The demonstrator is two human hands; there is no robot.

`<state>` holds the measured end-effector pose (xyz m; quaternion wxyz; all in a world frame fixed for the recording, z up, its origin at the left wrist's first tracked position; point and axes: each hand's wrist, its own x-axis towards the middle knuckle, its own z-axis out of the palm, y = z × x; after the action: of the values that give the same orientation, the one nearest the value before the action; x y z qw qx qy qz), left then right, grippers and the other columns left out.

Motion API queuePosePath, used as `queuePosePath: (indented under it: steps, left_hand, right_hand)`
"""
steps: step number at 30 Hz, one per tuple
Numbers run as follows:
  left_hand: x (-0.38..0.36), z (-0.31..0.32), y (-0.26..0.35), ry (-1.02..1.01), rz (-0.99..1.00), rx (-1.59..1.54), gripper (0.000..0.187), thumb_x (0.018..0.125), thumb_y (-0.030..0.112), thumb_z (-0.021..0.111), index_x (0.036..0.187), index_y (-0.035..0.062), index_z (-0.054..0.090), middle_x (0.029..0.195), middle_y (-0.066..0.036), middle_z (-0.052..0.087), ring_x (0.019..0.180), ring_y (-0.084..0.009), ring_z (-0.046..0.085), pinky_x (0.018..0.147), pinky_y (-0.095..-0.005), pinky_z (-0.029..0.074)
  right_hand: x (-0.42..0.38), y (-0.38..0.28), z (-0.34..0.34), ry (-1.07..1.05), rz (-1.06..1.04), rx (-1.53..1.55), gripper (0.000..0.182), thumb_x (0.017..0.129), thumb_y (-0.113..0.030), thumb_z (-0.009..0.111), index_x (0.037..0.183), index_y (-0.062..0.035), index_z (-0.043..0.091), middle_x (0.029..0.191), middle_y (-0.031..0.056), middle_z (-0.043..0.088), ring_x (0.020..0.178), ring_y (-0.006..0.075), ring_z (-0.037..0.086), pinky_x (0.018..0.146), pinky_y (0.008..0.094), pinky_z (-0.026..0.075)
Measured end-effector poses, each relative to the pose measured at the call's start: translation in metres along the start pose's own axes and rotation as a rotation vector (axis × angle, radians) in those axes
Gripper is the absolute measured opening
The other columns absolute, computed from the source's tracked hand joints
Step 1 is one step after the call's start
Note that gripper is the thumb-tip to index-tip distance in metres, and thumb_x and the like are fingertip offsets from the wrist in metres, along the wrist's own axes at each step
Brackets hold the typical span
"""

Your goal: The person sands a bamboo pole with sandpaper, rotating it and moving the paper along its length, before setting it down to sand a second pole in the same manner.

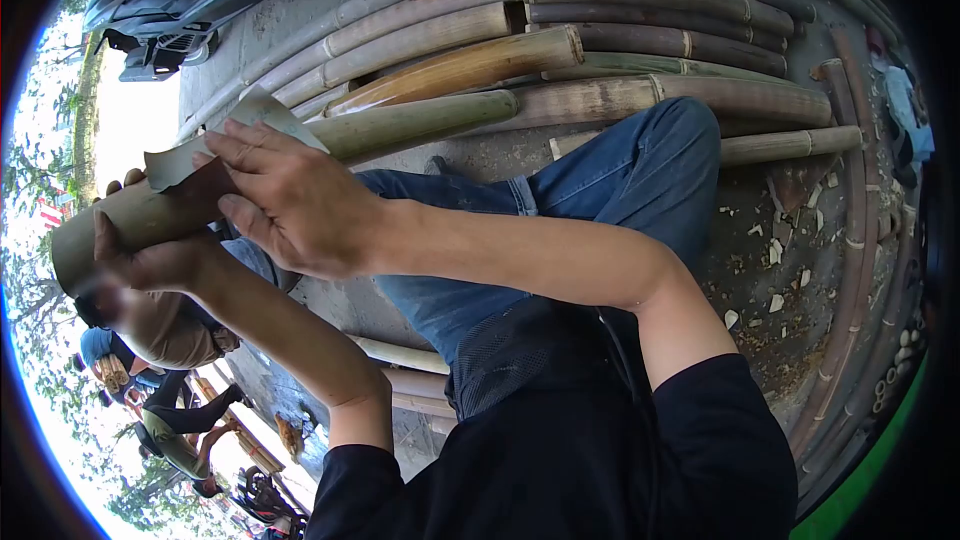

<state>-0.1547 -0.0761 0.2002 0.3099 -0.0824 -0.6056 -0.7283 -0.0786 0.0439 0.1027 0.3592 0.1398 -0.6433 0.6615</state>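
Note:
A green-brown bamboo pole [135, 215] is at the left, its near end pointing toward the lower left. My left hand [150, 258] wraps around that end from below, with fingertips showing over the far side. A bent sheet of sandpaper [178, 166], pale on one face and brown on the other, lies over the pole. My right hand [290, 195] presses this sheet against the bamboo, thumb and fingers closed about it. Beyond the hand, a green bamboo length [430, 122] runs in line with the pole; the hand and sheet hide whether they join.
Several cut bamboo poles [640, 35] lie side by side ahead, one glossy and yellow [470, 62]. Long brown poles [858, 240] line the right side. Pale chips [776, 252] litter the ground. A parked vehicle [190, 0] stands upper left; other people [180, 430] are at lower left.

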Motion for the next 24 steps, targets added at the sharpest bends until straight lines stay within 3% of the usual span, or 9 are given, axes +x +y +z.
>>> queuePosePath:
  steps: [3, 6, 8, 14, 19, 21, 22, 24]
  left_hand:
    - [0.004, -0.005, -0.001, 0.048, 0.006, 0.038, 0.055, 0.081, 0.037, 0.063, 0.113, -0.0075, 0.057, 0.106, -0.023, 0.062, 0.094, -0.0323, 0.067, 0.092, -0.0443, 0.053]
    - [0.006, -0.017, -0.006, 0.035, -0.054, 0.041, 0.053, 0.082, 0.038, 0.061, 0.113, -0.0049, 0.059, 0.099, -0.021, 0.064, 0.094, -0.0316, 0.067, 0.089, -0.0438, 0.053]
    - [0.01, -0.027, -0.01, 0.038, -0.061, 0.042, 0.053, 0.082, 0.039, 0.061, 0.113, -0.0043, 0.059, 0.098, -0.02, 0.065, 0.093, -0.0316, 0.067, 0.089, -0.0436, 0.053]
    - [0.026, -0.054, -0.023, 0.039, -0.059, 0.044, 0.05, 0.081, 0.04, 0.061, 0.109, -0.0022, 0.059, 0.096, -0.019, 0.066, 0.092, -0.0317, 0.067, 0.088, -0.0434, 0.053]
    - [0.035, -0.064, -0.029, 0.023, -0.072, 0.004, 0.049, 0.08, 0.038, 0.062, 0.109, -0.0012, 0.059, 0.095, -0.018, 0.066, 0.091, -0.0317, 0.068, 0.087, -0.0441, 0.053]
    - [0.035, -0.066, -0.028, 0.009, -0.12, -0.028, 0.049, 0.079, 0.038, 0.063, 0.108, -0.001, 0.059, 0.095, -0.018, 0.066, 0.091, -0.0324, 0.067, 0.088, -0.0452, 0.053]
    - [0.035, -0.068, -0.028, 0.013, -0.12, -0.022, 0.049, 0.079, 0.038, 0.063, 0.108, -0.001, 0.059, 0.095, -0.018, 0.066, 0.091, -0.0324, 0.067, 0.088, -0.0452, 0.053]
    - [0.036, -0.067, -0.029, 0.032, -0.081, 0.006, 0.05, 0.078, 0.039, 0.062, 0.108, -0.0005, 0.059, 0.095, -0.018, 0.066, 0.091, -0.0329, 0.067, 0.089, -0.0527, 0.053]
  right_hand:
    - [0.012, -0.001, 0.009, -0.013, -0.043, 0.018, 0.043, 0.103, -0.025, 0.052, 0.13, 0.0084, 0.06, 0.137, 0.0267, 0.06, 0.134, 0.0406, 0.053, 0.117, 0.0462, 0.038]
    - [-0.007, 0.025, -0.004, -0.065, -0.037, 0.027, 0.038, 0.103, -0.022, 0.053, 0.125, 0.0068, 0.063, 0.134, 0.0266, 0.061, 0.132, 0.0412, 0.053, 0.114, 0.046, 0.041]
    - [-0.032, 0.051, -0.027, -0.066, 0.003, -0.039, 0.038, 0.102, -0.021, 0.051, 0.122, 0.0088, 0.063, 0.131, 0.028, 0.062, 0.129, 0.0428, 0.055, 0.114, 0.0474, 0.04]
    - [-0.116, 0.138, -0.116, -0.117, 0.191, -0.27, 0.037, 0.107, -0.024, 0.044, 0.128, 0.0014, 0.062, 0.133, 0.0228, 0.062, 0.133, 0.0429, 0.052, 0.115, 0.0461, 0.04]
    - [-0.16, 0.191, -0.178, -0.122, 0.488, -0.421, 0.039, 0.108, -0.027, 0.043, 0.117, 0.004, 0.064, 0.126, 0.0239, 0.063, 0.117, 0.045, 0.059, 0.097, 0.0462, 0.049]
    - [-0.166, 0.206, -0.187, -0.056, 0.41, -0.426, 0.038, 0.108, -0.027, 0.044, 0.111, 0.0041, 0.066, 0.113, 0.0258, 0.066, 0.104, 0.0472, 0.063, 0.085, 0.0477, 0.05]
    - [-0.171, 0.213, -0.192, -0.06, 0.414, -0.421, 0.038, 0.108, -0.027, 0.044, 0.111, 0.0041, 0.066, 0.113, 0.0258, 0.066, 0.104, 0.0472, 0.063, 0.085, 0.0477, 0.05]
    - [-0.171, 0.222, -0.198, -0.12, 0.526, -0.514, 0.038, 0.108, -0.027, 0.045, 0.106, 0.0043, 0.065, 0.108, 0.0272, 0.066, 0.101, 0.0474, 0.064, 0.082, 0.0482, 0.05]
